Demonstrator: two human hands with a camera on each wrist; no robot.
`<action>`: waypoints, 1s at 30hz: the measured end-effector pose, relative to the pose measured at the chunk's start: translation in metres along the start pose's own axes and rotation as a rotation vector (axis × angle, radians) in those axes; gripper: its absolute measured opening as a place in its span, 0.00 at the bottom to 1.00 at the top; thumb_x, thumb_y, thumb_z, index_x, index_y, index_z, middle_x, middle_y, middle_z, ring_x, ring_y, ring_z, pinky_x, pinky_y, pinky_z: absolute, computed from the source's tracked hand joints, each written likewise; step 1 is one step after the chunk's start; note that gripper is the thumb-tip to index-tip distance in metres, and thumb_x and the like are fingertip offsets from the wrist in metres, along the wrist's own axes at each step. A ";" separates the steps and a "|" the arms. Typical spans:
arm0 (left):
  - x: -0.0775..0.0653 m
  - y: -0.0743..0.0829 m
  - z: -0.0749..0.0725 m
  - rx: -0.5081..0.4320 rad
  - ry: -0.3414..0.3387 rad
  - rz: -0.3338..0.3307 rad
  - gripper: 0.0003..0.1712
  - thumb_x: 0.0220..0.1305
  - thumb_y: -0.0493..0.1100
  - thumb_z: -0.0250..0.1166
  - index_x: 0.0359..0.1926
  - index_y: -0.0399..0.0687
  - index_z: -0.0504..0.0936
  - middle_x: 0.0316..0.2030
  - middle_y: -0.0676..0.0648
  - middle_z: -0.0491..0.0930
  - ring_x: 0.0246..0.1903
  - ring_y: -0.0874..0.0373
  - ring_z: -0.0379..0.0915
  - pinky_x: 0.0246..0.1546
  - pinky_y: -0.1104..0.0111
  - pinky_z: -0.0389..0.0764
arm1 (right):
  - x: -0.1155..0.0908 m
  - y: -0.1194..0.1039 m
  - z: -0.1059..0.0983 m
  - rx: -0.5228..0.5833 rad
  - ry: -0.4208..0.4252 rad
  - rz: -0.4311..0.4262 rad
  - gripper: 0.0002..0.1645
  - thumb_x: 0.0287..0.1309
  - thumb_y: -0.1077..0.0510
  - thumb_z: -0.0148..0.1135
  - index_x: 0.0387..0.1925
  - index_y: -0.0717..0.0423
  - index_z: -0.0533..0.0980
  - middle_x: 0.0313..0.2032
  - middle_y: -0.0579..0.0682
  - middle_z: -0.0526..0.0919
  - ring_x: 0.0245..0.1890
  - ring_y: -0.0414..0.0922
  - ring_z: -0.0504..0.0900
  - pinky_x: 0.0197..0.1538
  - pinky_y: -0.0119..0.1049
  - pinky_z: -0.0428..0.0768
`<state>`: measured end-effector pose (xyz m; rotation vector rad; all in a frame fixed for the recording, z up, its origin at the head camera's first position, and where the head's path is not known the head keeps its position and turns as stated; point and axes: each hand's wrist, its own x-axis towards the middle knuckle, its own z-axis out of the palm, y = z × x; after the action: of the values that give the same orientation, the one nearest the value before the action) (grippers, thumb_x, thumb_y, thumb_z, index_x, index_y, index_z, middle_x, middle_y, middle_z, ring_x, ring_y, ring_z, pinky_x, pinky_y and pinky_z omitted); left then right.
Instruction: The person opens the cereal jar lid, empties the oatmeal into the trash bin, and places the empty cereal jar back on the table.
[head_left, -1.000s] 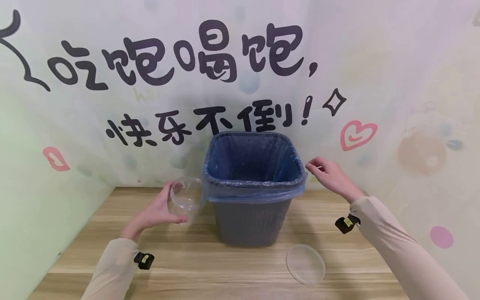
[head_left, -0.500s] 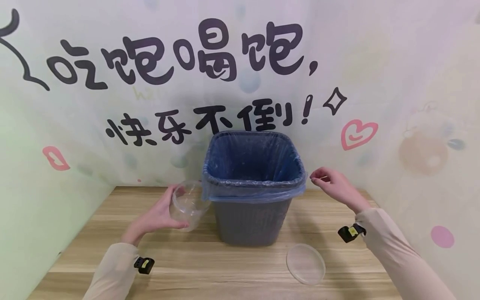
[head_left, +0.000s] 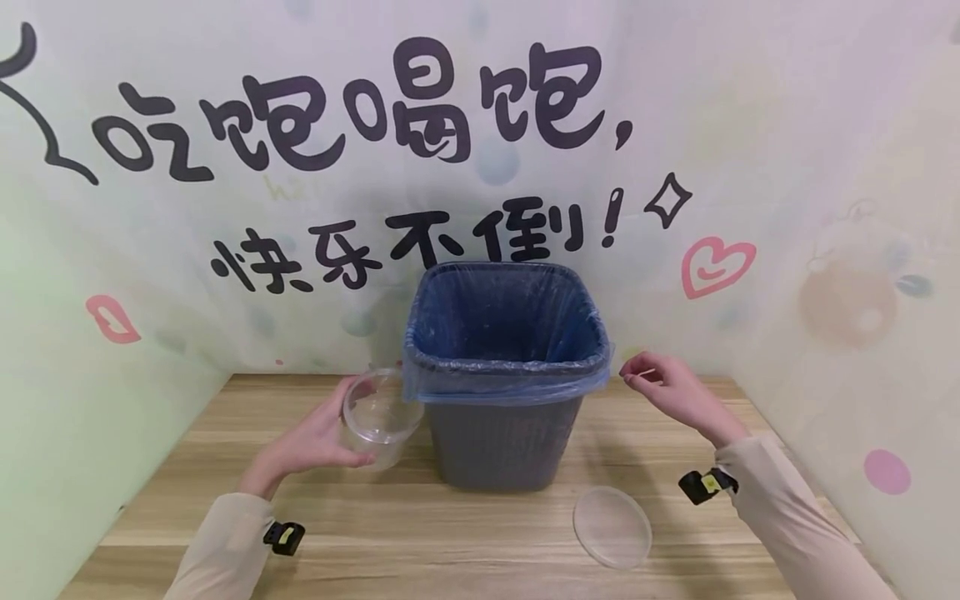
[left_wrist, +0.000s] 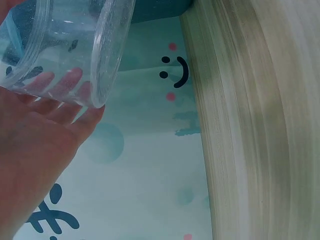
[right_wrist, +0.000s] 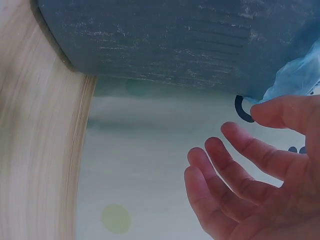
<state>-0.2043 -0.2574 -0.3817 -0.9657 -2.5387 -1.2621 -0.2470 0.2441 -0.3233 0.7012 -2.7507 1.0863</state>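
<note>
A clear round plastic tub [head_left: 384, 421] is in my left hand [head_left: 311, 437], left of the bin and over the table. Thumb and fingers go round its side; its mouth faces up, and nothing shows inside. The left wrist view has the fingers [left_wrist: 65, 117] spread along the tub's wall. My right hand [head_left: 678, 398] hovers beside the right side of the grey trash can [head_left: 502, 446]. Its fingers are loosely bent and hold nothing, as the right wrist view shows. A blue bag [head_left: 510, 385] lines the can and folds over its rim.
A round translucent lid [head_left: 612, 527] lies flat on the wooden table [head_left: 420, 554], in front and to the right of the can. Behind the table rises a printed wall cloth [head_left: 330, 192] with large dark characters.
My left hand and the tub have sunk slightly toward the table. My right hand has moved down and a little right, away from the bag's edge. The can and lid stay put.
</note>
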 end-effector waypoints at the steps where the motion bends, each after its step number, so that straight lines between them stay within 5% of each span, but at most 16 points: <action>1: 0.000 0.000 0.000 0.000 -0.002 0.007 0.59 0.36 0.41 0.81 0.65 0.31 0.55 0.59 0.31 0.67 0.57 0.35 0.65 0.56 0.40 0.65 | -0.001 0.000 0.000 0.004 -0.004 0.004 0.10 0.66 0.63 0.55 0.43 0.66 0.77 0.39 0.55 0.81 0.40 0.53 0.80 0.42 0.43 0.79; 18: -0.012 0.001 0.000 0.010 -0.072 0.025 0.59 0.36 0.45 0.82 0.66 0.33 0.58 0.59 0.35 0.69 0.57 0.39 0.66 0.55 0.42 0.68 | -0.012 0.004 0.009 0.002 -0.018 -0.022 0.08 0.65 0.63 0.56 0.42 0.63 0.78 0.38 0.52 0.82 0.40 0.51 0.81 0.39 0.39 0.79; 30: -0.015 -0.003 0.009 -0.159 -0.202 0.042 0.59 0.37 0.38 0.81 0.67 0.31 0.56 0.59 0.30 0.68 0.56 0.32 0.66 0.55 0.40 0.67 | -0.018 0.012 0.014 -0.020 -0.020 -0.056 0.06 0.64 0.65 0.57 0.40 0.62 0.78 0.37 0.49 0.82 0.39 0.49 0.82 0.40 0.37 0.80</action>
<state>-0.1928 -0.2593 -0.3957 -1.2320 -2.5790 -1.4393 -0.2356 0.2492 -0.3452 0.7857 -2.7364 1.0449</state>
